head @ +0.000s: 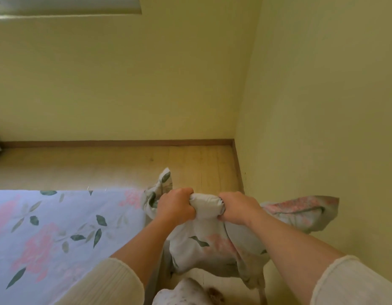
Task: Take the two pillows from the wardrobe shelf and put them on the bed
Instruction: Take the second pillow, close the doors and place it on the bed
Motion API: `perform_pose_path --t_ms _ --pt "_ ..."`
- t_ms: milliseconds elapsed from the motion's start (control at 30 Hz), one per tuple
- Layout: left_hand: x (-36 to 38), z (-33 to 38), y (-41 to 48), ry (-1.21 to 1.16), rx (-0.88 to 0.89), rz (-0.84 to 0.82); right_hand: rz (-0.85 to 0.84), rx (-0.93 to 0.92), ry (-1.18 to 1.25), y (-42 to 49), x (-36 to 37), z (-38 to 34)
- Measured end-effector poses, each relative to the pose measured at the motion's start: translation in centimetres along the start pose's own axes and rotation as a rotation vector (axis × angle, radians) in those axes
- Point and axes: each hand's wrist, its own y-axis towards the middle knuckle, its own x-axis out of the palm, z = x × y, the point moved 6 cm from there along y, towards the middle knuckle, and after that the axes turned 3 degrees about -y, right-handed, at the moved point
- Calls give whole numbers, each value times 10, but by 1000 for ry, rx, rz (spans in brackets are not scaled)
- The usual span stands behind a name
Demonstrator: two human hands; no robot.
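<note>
Head view: left hand and right hand sit side by side just below frame centre, both with fingers curled tight, clamped on the bunched top edge of a floral pillow. The pillow hangs from the two fists toward 6 o'clock, with one corner sticking up at 11 o'clock of the left hand and a wide flap flaring out to 3 o'clock of the right hand. Can't tell if that flap is the same pillow or a second one bundled in. The bed, with a matching floral cover, fills the 8 o'clock area; its near corner is just beside the left hand. The pillow is off the bed, over the wood floor, in the gap between the bed and the yellow wall at 3 o'clock. So judged: carry done, placing not yet done. Risks: the grip looks to be on gathered cover only, so the filling may sag or slip and the hold loosen. Letting go from here would drop the pillow on the floor, not the bed; it needs a swing toward 9 o'clock first. The low hanging end could drag or snag on the bed corner. A blurry spotted thing at 6 o'clock near the feet, unidentifiable, could trip a step. The wardrobe is out of view.
</note>
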Motion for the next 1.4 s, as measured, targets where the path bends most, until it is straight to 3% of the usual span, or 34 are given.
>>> perform_pose_path --t_ms 433,833,1400 --pt "-64 -62 188 -86 -93 37 -31 -89 -166 206 -82 -30" --pt "-173 -181 321 -185 -250 73 -146 -226 -288 401 -143 -145" --pt "-267 -367 439 -264 -702 268 -368 -626 -441 636 -171 -321"
